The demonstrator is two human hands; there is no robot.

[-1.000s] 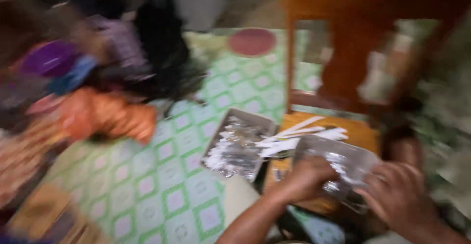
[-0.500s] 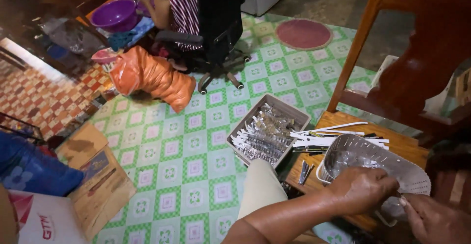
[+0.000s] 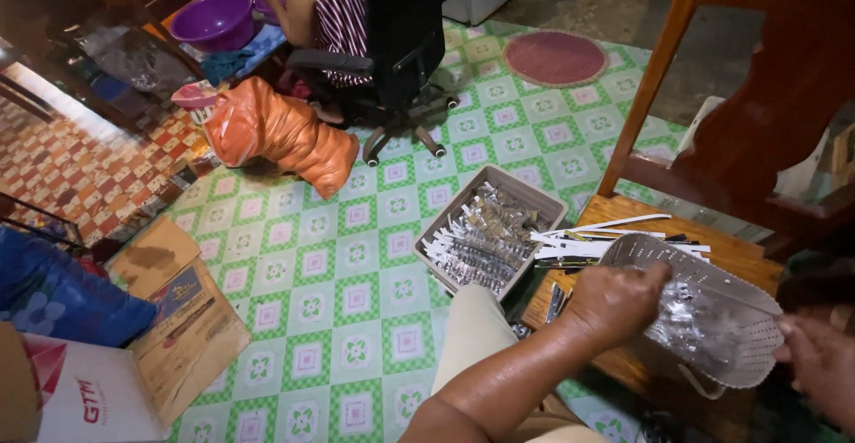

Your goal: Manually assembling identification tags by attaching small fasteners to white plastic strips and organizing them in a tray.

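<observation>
Orange bag [image 3: 280,136] lying on green tiled mat [image 3: 356,256] beside black office chair [image 3: 396,42]; purple basin [image 3: 212,20] sitting far left; cardboard [image 3: 183,309] lying at mat's left edge.

**Soft, even light, sharp in the middle, dark at the edges**

Daylight falls softly on the green patterned floor mat [image 3: 356,256], which shows bright and crisp, with only faint shadows under the black office chair [image 3: 392,42] above it. Left of the mat, the tiled floor [image 3: 62,167] gleams with pale glare. Right of the mat, the wooden chair back [image 3: 775,96] sits dim and deep in shade. The right hand [image 3: 824,367], at the frame's edge beyond the mat, is slightly soft; mat lines bow toward the corners.
</observation>
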